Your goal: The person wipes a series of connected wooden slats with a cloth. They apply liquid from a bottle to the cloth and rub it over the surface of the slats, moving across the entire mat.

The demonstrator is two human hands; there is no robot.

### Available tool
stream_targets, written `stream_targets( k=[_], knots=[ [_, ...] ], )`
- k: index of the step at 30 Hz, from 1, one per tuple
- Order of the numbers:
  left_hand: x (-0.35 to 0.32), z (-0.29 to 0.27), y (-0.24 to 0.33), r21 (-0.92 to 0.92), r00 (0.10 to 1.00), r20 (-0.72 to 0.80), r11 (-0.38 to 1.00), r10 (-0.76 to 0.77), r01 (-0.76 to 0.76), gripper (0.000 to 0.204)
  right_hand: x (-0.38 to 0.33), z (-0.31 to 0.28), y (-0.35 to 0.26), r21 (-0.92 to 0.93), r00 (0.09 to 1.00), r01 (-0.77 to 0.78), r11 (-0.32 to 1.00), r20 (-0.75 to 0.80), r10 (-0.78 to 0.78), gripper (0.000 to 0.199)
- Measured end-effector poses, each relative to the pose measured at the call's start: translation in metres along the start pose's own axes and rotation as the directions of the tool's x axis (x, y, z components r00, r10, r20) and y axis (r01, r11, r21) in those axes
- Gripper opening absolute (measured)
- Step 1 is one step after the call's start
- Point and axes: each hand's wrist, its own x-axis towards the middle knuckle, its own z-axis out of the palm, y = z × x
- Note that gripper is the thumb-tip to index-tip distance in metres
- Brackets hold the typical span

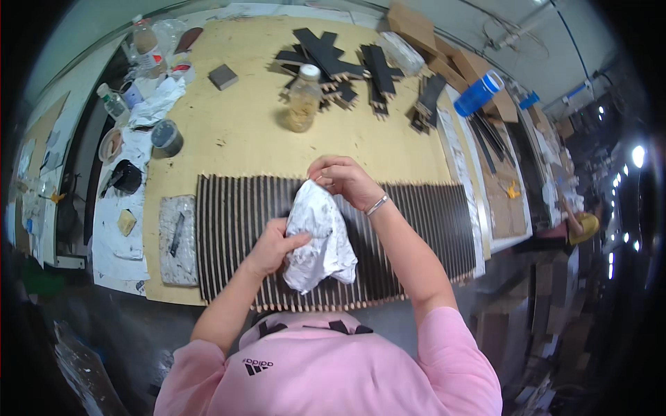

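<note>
A white cloth (320, 232) with grey stains hangs bunched between my two hands. My left hand (272, 247) grips it at its left side, thumb lying over the fabric. At its top corner, the fingers of my right hand (345, 182) pinch the cloth; a silver bracelet circles that wrist. Beneath both hands lies a wide row of dark strips (232, 236) set side by side, with pale wood showing at their ends and between them. The cloth hides the middle of the row.
Dark wooden pieces (322, 55) lie piled at the far side of the table (229, 132). Nearby stand a clear bottle (304, 100) and a blue bottle (479, 93). Left are a lidded jar (166, 139), a black cup (126, 177) and a smeared board (178, 243). Another person (581, 227) is far right.
</note>
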Motion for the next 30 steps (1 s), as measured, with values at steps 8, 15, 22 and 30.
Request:
stream_targets(
  k=[8, 15, 22, 30],
  knots=[
    [-0.021, -0.019, -0.009, -0.127, 0.981, -0.172, 0.985, 0.093, -0.116, 0.043, 0.173, -0.076, 0.023, -0.708, 0.655, 0.107, 0.698, -0.478, -0.585, 0.087],
    [-0.009, -0.019, -0.005, -0.208, 0.972, -0.229, 0.973, 0.053, -0.103, 0.055, 0.194, -0.072, 0.004, -0.797, 0.584, 0.114, 0.593, -0.428, -0.689, 0.075],
    [0.030, -0.024, 0.024, -0.271, 0.933, -0.328, 0.932, 0.146, -0.241, 0.053, 0.077, -0.027, -0.036, -0.821, 0.770, 0.191, 0.538, -0.215, -0.601, 0.076],
    [0.053, -0.003, 0.016, -0.265, 0.945, -0.223, 0.919, 0.238, -0.293, 0.048, -0.054, -0.007, -0.020, -0.993, 0.925, -0.062, 0.100, -0.095, -0.369, 0.079]
  ],
)
